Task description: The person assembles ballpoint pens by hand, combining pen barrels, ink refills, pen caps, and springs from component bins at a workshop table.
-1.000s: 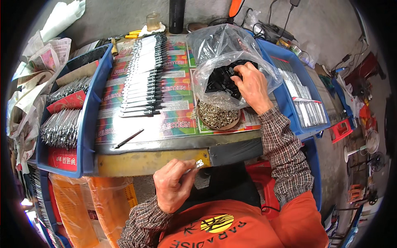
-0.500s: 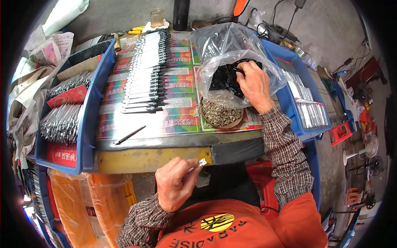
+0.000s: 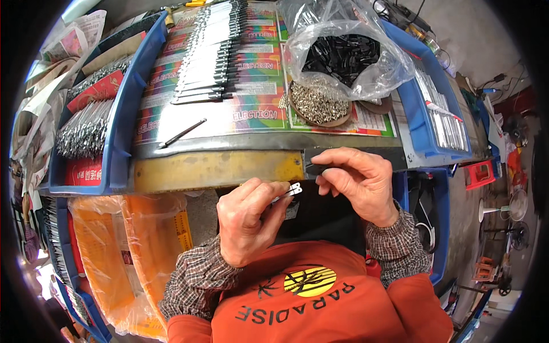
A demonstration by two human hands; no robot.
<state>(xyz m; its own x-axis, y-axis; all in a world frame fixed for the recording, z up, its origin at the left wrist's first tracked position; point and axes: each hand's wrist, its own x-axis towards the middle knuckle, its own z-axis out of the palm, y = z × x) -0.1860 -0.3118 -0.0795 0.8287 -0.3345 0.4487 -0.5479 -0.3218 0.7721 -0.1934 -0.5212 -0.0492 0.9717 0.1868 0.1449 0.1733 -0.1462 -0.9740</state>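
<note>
My left hand (image 3: 249,220) is closed in front of the table edge, pinching a flat silvery metal piece (image 3: 295,189) whose holed, forked tip sticks out past the fingers; the rest is hidden. Close by on its right, my right hand (image 3: 363,183) pinches a small black plastic piece (image 3: 316,169). The two pieces are near each other but apart. Beyond the right hand, a clear plastic bag (image 3: 374,86) lies open, full of similar black pieces (image 3: 342,57). Next to it sits a round dish of small metal parts (image 3: 320,106).
A row of slim silver-and-black pieces (image 3: 203,60) lies across the table. One thin dark stick (image 3: 183,134) rests near its front edge. Blue bins stand at the left (image 3: 121,137) and right (image 3: 414,123). An orange basket lined with plastic (image 3: 143,246) sits below.
My right hand has come out of the bag, back toward me, with a black piece in its fingers. My left hand has moved slightly right, still holding the metal piece. The view has tilted down.
</note>
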